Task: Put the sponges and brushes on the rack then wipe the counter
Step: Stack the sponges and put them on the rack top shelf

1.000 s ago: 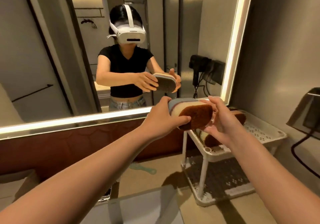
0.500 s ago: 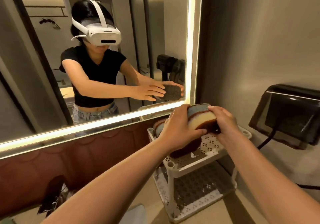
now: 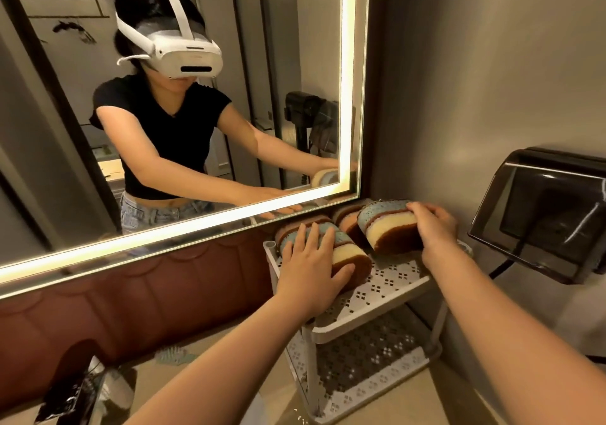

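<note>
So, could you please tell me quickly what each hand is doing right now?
Left hand: open, fingers laid flat over the front sponge.
Right hand: holding the right sponge, fingers curled over its top.

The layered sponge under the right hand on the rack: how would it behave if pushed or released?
Probably light and squashy: the sponge looks like layered foam. Standing on edge on the rack, it may tip once the right hand lets go. Its flat sides make rolling unlikely.
</note>
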Demonstrator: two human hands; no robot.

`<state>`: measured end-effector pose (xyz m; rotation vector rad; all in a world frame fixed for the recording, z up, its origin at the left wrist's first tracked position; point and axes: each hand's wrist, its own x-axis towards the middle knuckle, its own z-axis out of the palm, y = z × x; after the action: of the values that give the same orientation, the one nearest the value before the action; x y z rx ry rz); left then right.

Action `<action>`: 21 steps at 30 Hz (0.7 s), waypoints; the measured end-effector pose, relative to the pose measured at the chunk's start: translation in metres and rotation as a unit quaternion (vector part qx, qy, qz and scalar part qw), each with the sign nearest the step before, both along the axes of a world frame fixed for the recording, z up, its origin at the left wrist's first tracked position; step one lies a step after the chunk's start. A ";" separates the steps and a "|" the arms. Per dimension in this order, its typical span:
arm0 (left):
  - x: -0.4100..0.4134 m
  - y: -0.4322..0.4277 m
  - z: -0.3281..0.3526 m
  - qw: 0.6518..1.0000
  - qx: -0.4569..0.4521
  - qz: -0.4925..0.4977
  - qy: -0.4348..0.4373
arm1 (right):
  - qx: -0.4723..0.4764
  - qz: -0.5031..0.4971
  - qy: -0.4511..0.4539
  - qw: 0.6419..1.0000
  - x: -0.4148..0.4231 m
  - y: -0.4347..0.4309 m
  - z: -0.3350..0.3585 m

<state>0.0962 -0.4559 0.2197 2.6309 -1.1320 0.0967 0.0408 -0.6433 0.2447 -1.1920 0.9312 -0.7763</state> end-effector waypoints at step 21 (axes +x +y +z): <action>-0.004 0.001 0.003 0.999 0.022 -0.003 0.022 | -0.232 0.068 0.237 0.941 0.020 -0.010 -0.038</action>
<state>0.0926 -0.4549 0.2230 2.6551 -1.1389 0.0115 0.0604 -0.6530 0.2070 -1.8971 1.0711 -0.6217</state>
